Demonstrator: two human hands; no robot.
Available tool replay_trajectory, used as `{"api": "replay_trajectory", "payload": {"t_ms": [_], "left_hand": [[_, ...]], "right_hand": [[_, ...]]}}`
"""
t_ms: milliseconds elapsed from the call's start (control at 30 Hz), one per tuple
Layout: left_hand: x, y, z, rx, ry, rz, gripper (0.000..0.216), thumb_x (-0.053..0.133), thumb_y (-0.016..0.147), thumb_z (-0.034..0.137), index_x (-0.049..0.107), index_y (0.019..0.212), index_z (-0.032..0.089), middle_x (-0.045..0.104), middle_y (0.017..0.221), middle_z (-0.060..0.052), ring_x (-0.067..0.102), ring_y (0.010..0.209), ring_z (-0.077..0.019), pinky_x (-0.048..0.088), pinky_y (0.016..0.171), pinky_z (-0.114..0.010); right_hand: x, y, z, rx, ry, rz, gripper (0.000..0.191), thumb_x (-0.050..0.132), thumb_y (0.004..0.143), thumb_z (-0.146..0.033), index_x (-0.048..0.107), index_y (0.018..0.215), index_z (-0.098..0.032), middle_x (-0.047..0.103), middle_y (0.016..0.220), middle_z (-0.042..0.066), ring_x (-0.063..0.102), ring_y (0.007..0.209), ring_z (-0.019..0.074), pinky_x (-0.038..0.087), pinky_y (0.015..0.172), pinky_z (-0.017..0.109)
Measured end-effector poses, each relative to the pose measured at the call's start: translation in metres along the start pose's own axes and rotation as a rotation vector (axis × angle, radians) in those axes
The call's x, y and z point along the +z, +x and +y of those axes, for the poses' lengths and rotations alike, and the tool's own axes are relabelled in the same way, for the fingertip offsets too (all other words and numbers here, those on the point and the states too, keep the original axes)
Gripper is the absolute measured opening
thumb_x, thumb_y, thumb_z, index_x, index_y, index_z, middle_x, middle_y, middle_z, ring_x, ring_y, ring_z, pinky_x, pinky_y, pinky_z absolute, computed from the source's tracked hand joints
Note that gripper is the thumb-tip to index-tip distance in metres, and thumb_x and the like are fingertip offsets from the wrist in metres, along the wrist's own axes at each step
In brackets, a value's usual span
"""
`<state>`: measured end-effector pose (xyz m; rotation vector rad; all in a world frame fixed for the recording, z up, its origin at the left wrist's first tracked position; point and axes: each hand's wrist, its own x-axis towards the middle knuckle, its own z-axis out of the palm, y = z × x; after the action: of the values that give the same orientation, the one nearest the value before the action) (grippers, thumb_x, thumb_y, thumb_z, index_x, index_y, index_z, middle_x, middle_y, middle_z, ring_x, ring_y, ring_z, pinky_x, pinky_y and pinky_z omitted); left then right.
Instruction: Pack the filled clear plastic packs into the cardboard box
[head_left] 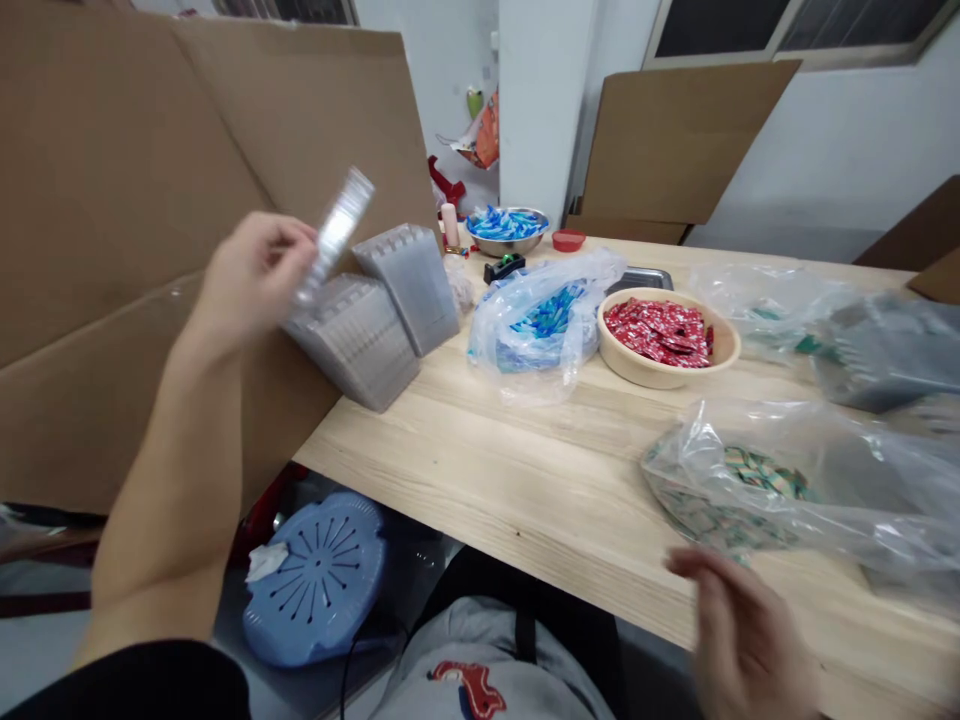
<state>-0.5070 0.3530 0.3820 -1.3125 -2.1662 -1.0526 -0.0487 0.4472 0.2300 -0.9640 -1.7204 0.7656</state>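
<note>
My left hand, raised at the left and blurred, pinches a narrow, shiny clear plastic piece between thumb and fingers. Just behind and below it, two stacks of clear plastic cases stand on the table: a nearer stack and a farther stack. My right hand hovers by the table's front edge, smeared by motion, its thumb and index finger apart and nothing visible in it. Close beyond it lies an open clear bag with small green-and-tan packets inside.
A cream bowl of red packets stands mid-table, beside a plastic bag of blue packets. Farther back are a metal bowl and a tape dispenser. A large cardboard box borders the left. Below sits a blue stool.
</note>
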Motion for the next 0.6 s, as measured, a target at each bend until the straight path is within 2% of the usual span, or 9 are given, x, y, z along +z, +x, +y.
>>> {"api": "replay_trajectory", "payload": {"t_ms": [67,133,167,233,300,367,467,533,600], "left_hand": [[0.033,-0.053,0.027,0.316,-0.089,-0.159,0.015,0.052,0.088,0.026,0.059,0.084,0.014,0.063,0.102,-0.006,0.057,0.098,-0.0156,0.047,0.092,-0.035],[0.077,-0.117,0.049,0.457,-0.200,-0.414,0.014,0.048,0.090,0.023,0.060,0.084,0.017,0.063,0.100,-0.008,0.058,0.094,-0.0166,0.049,0.085,-0.033],[0.099,-0.149,0.059,0.469,-0.280,-0.538,0.016,0.045,0.091,0.021,0.060,0.086,0.017,0.063,0.101,-0.009,0.058,0.093,-0.0175,0.050,0.082,-0.033],[0.135,-0.205,0.076,0.441,-0.387,-0.809,0.018,0.046,0.091,0.019,0.062,0.086,0.017,0.061,0.107,-0.011,0.057,0.101,-0.0199,0.049,0.087,-0.035],[0.158,-0.242,0.085,0.393,-0.435,-0.960,0.019,0.047,0.091,0.019,0.064,0.084,0.017,0.060,0.111,-0.011,0.054,0.107,-0.0216,0.047,0.092,-0.038],[0.168,-0.257,0.087,0.357,-0.449,-1.025,0.019,0.048,0.091,0.020,0.066,0.084,0.017,0.059,0.116,-0.011,0.051,0.112,-0.0232,0.045,0.096,-0.041],[0.173,-0.259,0.082,0.359,-0.461,-1.068,0.020,0.048,0.092,0.021,0.067,0.085,0.017,0.058,0.120,-0.011,0.050,0.115,-0.0238,0.045,0.096,-0.041],[0.175,-0.262,0.081,0.381,-0.454,-1.066,0.020,0.048,0.091,0.019,0.067,0.086,0.017,0.058,0.121,-0.011,0.051,0.115,-0.0239,0.046,0.096,-0.041],[0.179,-0.270,0.084,0.386,-0.424,-1.008,0.018,0.049,0.090,0.015,0.067,0.090,0.016,0.060,0.122,-0.013,0.052,0.116,-0.0258,0.046,0.098,-0.045]], "right_hand": [[0.040,-0.007,0.012,0.159,0.123,-0.165,0.027,0.058,0.087,-0.042,0.062,0.104,-0.021,0.070,0.091,0.007,0.069,0.074,0.0169,0.055,0.069,0.031],[0.072,-0.014,0.028,0.383,0.300,-0.306,0.044,0.054,0.085,-0.054,0.056,0.114,-0.021,0.068,0.102,0.010,0.069,0.080,0.0191,0.057,0.073,0.036],[0.083,-0.018,0.038,0.493,0.356,-0.343,0.052,0.053,0.082,-0.059,0.054,0.117,-0.020,0.067,0.105,0.012,0.069,0.084,0.0208,0.058,0.075,0.039],[0.094,-0.029,0.058,0.662,0.382,-0.372,0.064,0.057,0.076,-0.065,0.051,0.120,-0.019,0.063,0.112,0.014,0.067,0.092,0.0234,0.056,0.081,0.042],[0.094,-0.041,0.073,0.753,0.365,-0.383,0.069,0.063,0.071,-0.063,0.050,0.122,-0.018,0.059,0.120,0.015,0.065,0.097,0.0242,0.054,0.087,0.043],[0.087,-0.052,0.082,0.790,0.375,-0.400,0.071,0.068,0.069,-0.059,0.048,0.126,-0.020,0.055,0.125,0.014,0.064,0.099,0.0232,0.051,0.092,0.043],[0.078,-0.061,0.085,0.838,0.412,-0.415,0.073,0.073,0.067,-0.053,0.046,0.128,-0.023,0.056,0.124,0.011,0.063,0.097,0.0207,0.050,0.093,0.040],[0.077,-0.062,0.083,0.870,0.416,-0.406,0.075,0.075,0.065,-0.050,0.045,0.129,-0.024,0.056,0.120,0.010,0.063,0.095,0.0191,0.051,0.091,0.038],[0.078,-0.062,0.081,0.871,0.420,-0.386,0.076,0.076,0.065,-0.046,0.043,0.129,-0.024,0.058,0.114,0.008,0.062,0.094,0.0181,0.051,0.089,0.036]]}}
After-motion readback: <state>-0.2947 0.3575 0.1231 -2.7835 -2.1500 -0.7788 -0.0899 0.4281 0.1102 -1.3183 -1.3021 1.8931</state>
